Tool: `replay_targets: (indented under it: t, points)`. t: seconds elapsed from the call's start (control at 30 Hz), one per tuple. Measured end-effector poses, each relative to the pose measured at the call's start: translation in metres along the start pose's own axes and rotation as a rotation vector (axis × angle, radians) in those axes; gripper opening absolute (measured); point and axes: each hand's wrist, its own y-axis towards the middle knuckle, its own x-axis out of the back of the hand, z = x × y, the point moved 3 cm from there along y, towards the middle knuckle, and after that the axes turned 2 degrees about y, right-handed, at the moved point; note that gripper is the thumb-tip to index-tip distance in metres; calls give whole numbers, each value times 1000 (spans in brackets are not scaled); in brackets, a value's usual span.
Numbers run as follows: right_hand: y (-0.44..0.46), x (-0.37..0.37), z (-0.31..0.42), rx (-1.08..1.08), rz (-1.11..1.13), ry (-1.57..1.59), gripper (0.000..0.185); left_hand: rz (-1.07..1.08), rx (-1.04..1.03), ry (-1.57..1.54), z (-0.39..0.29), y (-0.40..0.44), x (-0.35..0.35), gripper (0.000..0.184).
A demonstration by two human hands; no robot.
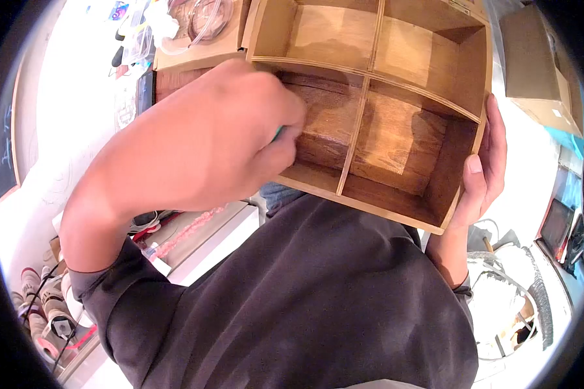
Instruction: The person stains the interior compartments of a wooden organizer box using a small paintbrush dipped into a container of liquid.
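Observation:
A wooden divided box (365, 79) is tilted toward me, with several compartments in view. The near compartments look darker and partly shiny, the far ones paler. My left hand (256, 120) is closed in a fist over the near left compartment, its edges slightly blurred. A small green bit shows between its fingers; the rest of what it holds is hidden. Along the box's right wall, my right hand (483, 172) grips the side, thumb near the rim and fingers along the outside.
A cardboard box (538, 71) stands at the far right. Clear tubing (207, 26) lies at the upper left. Rolls (52, 305) and cables sit at lower left, and a bag of white material (499, 292) at lower right.

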Motion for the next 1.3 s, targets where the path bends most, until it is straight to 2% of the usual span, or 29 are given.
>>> replay_targets:
  t: [0.03,0.07,0.13,0.17,0.2,0.27,0.3,0.33,0.37,0.43,0.47,0.5,0.53,0.63,0.7,0.77,0.9,1.03,1.07,1.17,1.2,1.3]
  points:
    - [0,-6,4,-33,6,106,80,8,-41,-2,0,2,-3,9]
    - [0,-13,7,-67,8,213,80,-12,-53,-214,0,4,-6,11]
    - [1,-10,-1,-165,-198,66,80,-32,-74,-430,1,5,-3,13]
    - [0,-6,-4,-199,-267,15,80,-12,19,-517,2,2,4,15]
    - [-2,-2,-8,-83,-125,39,80,9,113,-604,5,-1,7,17]
    - [-4,0,-12,35,25,55,80,62,175,-630,14,-4,2,17]
    - [-3,-2,-14,-45,-129,-25,80,116,245,-650,21,-7,-3,17]
    - [-3,-6,-13,-80,-203,-69,80,71,129,-449,30,-9,-8,16]
    - [-2,-9,-12,-119,-277,-110,80,63,127,-454,32,-11,-4,16]
    - [0,-12,-3,-148,-251,-138,80,14,-53,-9,24,-12,13,15]
    - [0,-10,-3,-155,-240,-151,80,-32,12,-94,20,-13,15,12]
    - [-2,0,-12,-90,-151,-178,81,-45,11,-104,19,-9,9,12]
    - [-3,4,-17,-23,-60,-204,82,-85,-45,-260,17,-6,1,11]
    - [-3,5,-20,-15,-58,-177,85,-112,-43,-486,21,-8,-16,10]
    - [-4,6,-20,3,-60,-198,84,-15,-37,-86,28,-10,-7,12]
    - [-3,5,-19,20,-59,-217,82,-92,-84,-25,32,-14,-2,13]
    - [-4,4,-20,4,-87,-213,78,-223,-62,-548,35,-13,-9,12]
    - [-5,5,-18,-15,-68,-170,78,-209,-122,-124,37,-18,-6,10]
    - [-5,4,-18,0,-72,-162,77,-261,-99,-46,37,-23,4,10]
    - [-4,9,-21,31,-35,-176,77,-364,-108,-83,34,-25,10,11]
    - [-5,8,-20,30,-28,-154,77,-342,-114,-247,33,-23,2,10]
    - [-4,6,-23,24,-25,-89,78,-348,-113,-486,35,-18,-21,9]
